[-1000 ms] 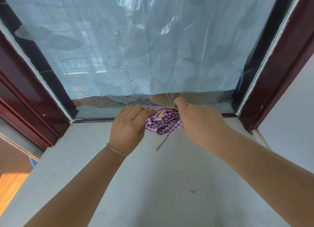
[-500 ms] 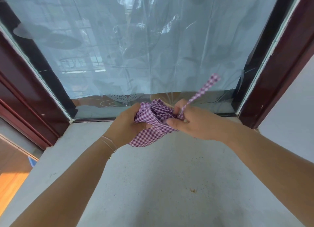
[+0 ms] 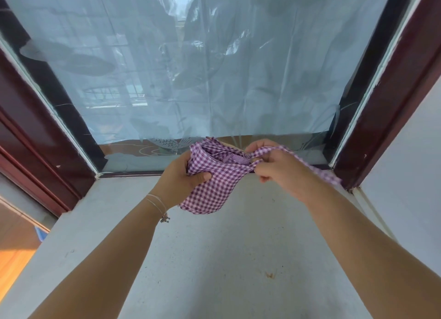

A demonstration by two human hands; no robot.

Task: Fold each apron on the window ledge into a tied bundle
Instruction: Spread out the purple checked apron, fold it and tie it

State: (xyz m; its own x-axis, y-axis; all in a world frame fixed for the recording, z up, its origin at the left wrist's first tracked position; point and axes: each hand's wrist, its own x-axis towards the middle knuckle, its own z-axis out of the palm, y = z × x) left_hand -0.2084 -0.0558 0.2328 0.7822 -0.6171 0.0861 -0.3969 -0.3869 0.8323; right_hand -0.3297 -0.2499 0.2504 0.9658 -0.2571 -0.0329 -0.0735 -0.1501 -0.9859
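Above the window ledge [image 3: 214, 259], the left hand [image 3: 183, 175] clutches the bunched apron [image 3: 212, 182] while the right hand [image 3: 274, 168] pinches its strap [image 3: 317, 170], seemingly mid-wrap; next, winding it round and knotting.

We see the left hand [image 3: 185, 174] gripping a bunched purple gingham apron [image 3: 212, 178] above the grey window ledge [image 3: 214, 259], while the right hand [image 3: 276, 167] pinches its strap [image 3: 317, 169] trailing rightward.

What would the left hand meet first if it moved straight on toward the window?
Probably the window glass; the left hand holds the apron bundle above the ledge. Depth is unclear.
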